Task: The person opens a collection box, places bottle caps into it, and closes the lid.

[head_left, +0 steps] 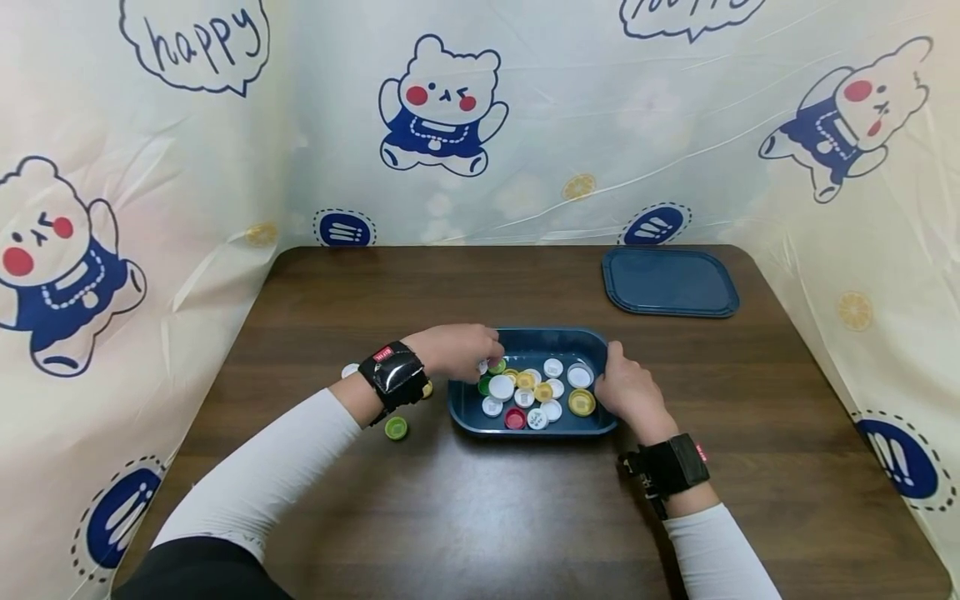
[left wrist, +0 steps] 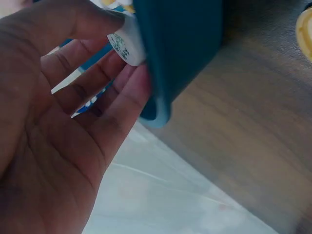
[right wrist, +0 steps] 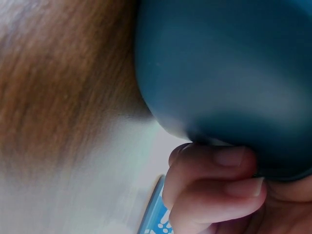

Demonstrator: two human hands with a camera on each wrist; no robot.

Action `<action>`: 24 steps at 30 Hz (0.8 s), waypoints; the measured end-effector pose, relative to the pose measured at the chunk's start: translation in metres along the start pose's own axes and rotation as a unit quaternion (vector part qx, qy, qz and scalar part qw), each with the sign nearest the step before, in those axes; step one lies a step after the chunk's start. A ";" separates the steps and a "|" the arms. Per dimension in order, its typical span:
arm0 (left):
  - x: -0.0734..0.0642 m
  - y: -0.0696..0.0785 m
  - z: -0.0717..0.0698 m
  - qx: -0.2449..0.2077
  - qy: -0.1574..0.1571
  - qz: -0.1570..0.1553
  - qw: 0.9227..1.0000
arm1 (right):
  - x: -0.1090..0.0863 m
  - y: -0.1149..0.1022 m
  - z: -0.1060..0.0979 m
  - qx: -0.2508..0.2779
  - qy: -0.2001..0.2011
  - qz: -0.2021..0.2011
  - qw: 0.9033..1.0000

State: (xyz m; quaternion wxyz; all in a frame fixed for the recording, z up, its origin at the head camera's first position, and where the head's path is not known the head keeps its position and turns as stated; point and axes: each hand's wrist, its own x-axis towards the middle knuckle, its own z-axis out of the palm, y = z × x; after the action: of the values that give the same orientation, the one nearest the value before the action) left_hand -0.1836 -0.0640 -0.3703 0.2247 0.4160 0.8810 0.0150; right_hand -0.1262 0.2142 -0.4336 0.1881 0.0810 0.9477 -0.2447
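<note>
My left hand (head_left: 459,352) is over the left end of a dark blue tray (head_left: 465,423). Its thumb and fingertips pinch a white bottle cap (left wrist: 127,44) with a green print, right beside the tray's rim in the left wrist view. At the tray's right end my right hand (head_left: 633,392) grips the edge, and its curled fingers (right wrist: 214,200) show under the rim in the right wrist view. White, yellow, green and red caps lie inside, among them a red cap (head_left: 515,418) and a large yellow cap (head_left: 581,402).
Left of the tray, a green cap (head_left: 396,428), a yellow cap (head_left: 427,389) and a white cap (head_left: 349,369) lie on the brown table (head_left: 465,517). A flat blue lid or tray (head_left: 671,283) is at the back right. A printed curtain (head_left: 555,108) surrounds the table's back and sides.
</note>
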 end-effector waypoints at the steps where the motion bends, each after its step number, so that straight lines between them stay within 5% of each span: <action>1: 0.001 -0.001 0.001 -0.001 -0.002 -0.002 1.000 | 0.000 0.000 0.000 0.000 0.000 0.000 1.000; 9: -0.004 -0.007 -0.002 -0.010 0.017 0.012 1.000 | -0.001 0.001 -0.002 -0.001 0.009 -0.003 1.000; 16: -0.024 -0.029 -0.017 -0.042 0.120 0.034 0.991 | -0.001 0.004 -0.003 0.003 0.007 -0.003 1.000; 19: -0.037 -0.044 -0.015 -0.061 0.136 0.007 0.989 | 0.000 0.004 -0.002 0.002 0.008 -0.004 1.000; 24: -0.060 -0.065 0.003 -0.065 0.090 -0.081 0.990 | 0.003 0.003 0.001 -0.004 0.008 -0.006 1.000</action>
State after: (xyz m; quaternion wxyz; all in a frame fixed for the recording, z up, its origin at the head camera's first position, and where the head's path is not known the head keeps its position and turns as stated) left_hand -0.1962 -0.1513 -0.3641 0.1715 0.3244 0.9257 0.0917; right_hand -0.1277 0.2163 -0.4362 0.1792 0.0762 0.9506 -0.2419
